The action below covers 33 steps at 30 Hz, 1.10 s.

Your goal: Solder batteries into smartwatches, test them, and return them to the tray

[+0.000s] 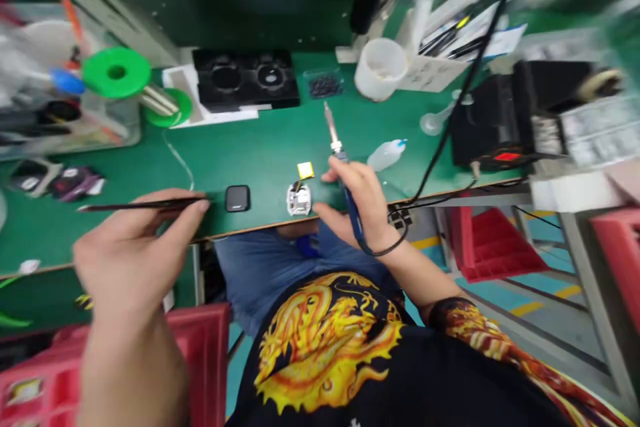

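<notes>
My left hand point(135, 240) is closed around a slim dark tool point(135, 205), perhaps tweezers, which lies level with its pale pointed end to the left. A soldering iron point(353, 207) rests in my right hand point(367, 203), its metal tip aimed at the back of the bench. Just left of my right thumb sits a small white opened device housing point(299, 200). A yellow-edged battery-like square point(305, 170) lies behind it, joined by short dark wires. Between my hands, a black square watch-like piece point(237, 198) lies flat on the green bench point(225, 153).
A green solder spool point(117, 73) stands back left, beside a black two-well fixture point(245, 80). Behind the iron are a bag of small black parts point(325, 85) and a white cup point(381, 70). A squeeze bottle point(387, 155) and a hanging black cable point(463, 93) are at right.
</notes>
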Motion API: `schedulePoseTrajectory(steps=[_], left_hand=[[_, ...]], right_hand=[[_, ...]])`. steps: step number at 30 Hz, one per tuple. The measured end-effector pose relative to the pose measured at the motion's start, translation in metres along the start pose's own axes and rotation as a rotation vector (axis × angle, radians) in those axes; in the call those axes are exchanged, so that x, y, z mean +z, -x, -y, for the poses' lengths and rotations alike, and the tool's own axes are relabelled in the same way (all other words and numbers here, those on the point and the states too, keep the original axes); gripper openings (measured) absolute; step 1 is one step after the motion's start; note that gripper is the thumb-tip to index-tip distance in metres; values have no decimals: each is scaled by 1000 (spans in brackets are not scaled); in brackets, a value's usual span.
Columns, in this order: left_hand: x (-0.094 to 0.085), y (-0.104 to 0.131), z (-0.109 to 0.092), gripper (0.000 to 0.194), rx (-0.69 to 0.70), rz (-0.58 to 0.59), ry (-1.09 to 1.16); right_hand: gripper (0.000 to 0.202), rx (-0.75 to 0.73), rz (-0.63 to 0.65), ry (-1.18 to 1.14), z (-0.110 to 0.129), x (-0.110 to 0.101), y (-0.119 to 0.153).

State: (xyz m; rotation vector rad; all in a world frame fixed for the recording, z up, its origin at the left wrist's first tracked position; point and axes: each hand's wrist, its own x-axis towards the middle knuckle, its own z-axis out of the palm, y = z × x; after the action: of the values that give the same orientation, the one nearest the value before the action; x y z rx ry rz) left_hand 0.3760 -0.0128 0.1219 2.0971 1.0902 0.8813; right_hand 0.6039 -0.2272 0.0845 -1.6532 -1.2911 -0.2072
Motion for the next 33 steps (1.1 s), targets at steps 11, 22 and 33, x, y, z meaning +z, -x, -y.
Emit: schedulePoseTrajectory(steps=[11,22,33], left_hand=[[52,31,-62,16,-85,1,490],[71,44,-48,12,-22,162,374],[74,46,-44,12,-9,181,300]], right_hand=[[80,54,193,-7,14,16,1],[70,22,238,64,11,17,0],[73,6,217,53,11,19,1]])
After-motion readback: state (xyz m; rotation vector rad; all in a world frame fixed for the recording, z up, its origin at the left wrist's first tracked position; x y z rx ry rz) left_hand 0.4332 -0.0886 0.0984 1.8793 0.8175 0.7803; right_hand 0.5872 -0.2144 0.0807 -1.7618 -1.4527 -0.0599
